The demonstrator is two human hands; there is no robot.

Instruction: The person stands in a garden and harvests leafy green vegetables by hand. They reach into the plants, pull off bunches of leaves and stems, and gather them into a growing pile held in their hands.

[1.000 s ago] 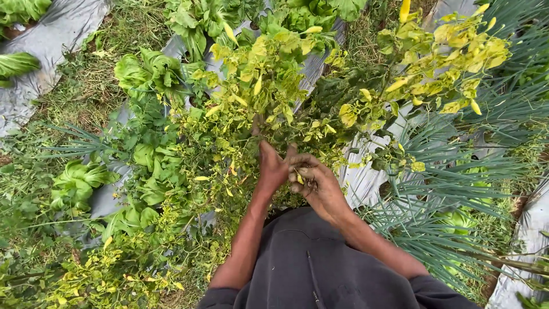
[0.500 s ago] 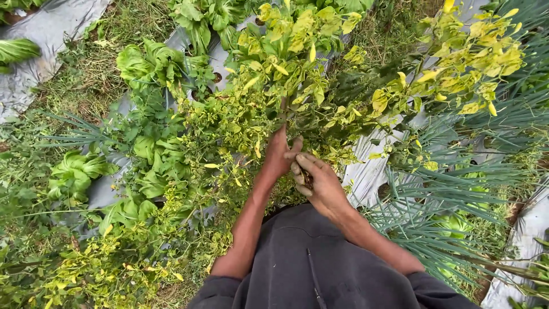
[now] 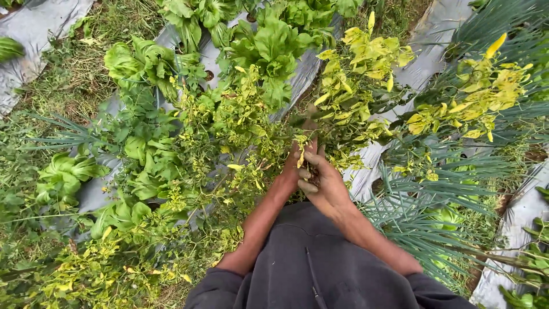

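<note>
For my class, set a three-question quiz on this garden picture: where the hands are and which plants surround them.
1. True or false: the left hand and the right hand are far apart.
2. What colour are most leaves on the plant whose stem the hands meet at?
A. yellow
B. red
C. blue
3. Fill in: the beds are covered with grey ____ sheet.

Key
1. False: both hands are together at the stem base.
2. A. Broad green leafy plants grow beyond it, thin-bladed onion-like plants to the right.
3. Plastic.
</note>
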